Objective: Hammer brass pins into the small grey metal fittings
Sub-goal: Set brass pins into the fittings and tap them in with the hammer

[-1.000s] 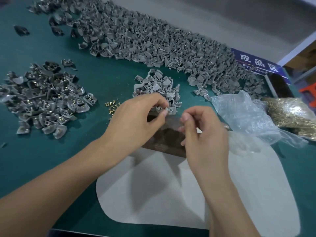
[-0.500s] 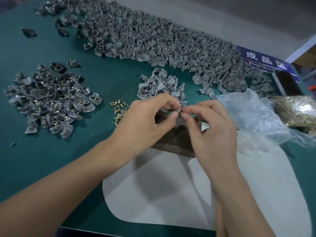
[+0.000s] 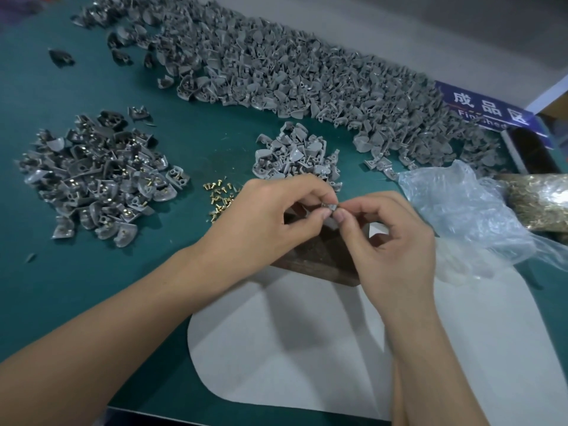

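Grey metal fitting (image 3: 329, 207) pinched between curled fingers of left hand (image 3: 270, 222) and right hand (image 3: 390, 241) above a dark block (image 3: 319, 256).

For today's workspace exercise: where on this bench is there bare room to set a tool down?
Bare: the white sheet near the person; the green mat below the left pile of fittings. Crowded: the long far heap, the small pile, loose brass pins, the plastic bag.

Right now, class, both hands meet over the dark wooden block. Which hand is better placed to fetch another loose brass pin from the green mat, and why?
Left. The left hand sits right beside the loose brass pins on the green mat; the right hand would have to cross over the left.
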`<state>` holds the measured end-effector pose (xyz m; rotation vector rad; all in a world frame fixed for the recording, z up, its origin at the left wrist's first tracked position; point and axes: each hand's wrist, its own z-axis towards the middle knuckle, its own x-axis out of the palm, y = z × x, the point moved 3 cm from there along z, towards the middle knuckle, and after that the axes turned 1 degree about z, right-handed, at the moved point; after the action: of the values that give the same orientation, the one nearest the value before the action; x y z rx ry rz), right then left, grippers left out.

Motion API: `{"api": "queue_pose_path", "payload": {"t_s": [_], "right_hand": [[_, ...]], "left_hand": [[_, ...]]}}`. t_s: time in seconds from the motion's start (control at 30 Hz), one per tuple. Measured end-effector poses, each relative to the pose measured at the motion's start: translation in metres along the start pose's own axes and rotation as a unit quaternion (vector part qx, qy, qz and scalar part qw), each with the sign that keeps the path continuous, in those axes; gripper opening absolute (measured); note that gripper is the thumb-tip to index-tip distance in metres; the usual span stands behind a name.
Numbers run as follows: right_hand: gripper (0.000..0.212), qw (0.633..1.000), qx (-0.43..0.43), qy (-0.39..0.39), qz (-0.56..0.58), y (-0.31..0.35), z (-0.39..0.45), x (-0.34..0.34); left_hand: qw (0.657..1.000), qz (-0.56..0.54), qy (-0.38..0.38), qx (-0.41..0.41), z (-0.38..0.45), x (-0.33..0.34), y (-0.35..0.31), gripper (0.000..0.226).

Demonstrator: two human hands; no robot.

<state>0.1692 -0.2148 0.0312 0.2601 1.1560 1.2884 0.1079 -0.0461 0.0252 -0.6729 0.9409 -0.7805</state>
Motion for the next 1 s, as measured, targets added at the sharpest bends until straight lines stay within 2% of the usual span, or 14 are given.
{"api": "queue_pose_path", "payload": {"t_s": [0.27,0.43,0.73,1.0], "right_hand": [[0.015,1.000,-0.016,-0.013,-0.009,0.001,-0.005,0.001],[0.007,1.000,-0.019,-0.011,-0.012,0.001,-0.005,0.000],[0.007,0.999,-0.024,-0.028,-0.033,0.001,-0.007,0.001],[0.012,0.998,0.020,-0.040,0.041,0.000,-0.007,0.001]], "left_hand": [[1.000,0.007,0.013,-0.003,0.001,-0.003,0.000,0.014],[1.000,-0.004,0.006,-0.016,0.000,0.000,0.003,0.014],[0.999,-0.029,-0.027,-0.037,-0.004,0.005,0.005,0.012],[0.990,-0.104,-0.067,-0.070,-0.010,0.016,0.003,0.012]]}}
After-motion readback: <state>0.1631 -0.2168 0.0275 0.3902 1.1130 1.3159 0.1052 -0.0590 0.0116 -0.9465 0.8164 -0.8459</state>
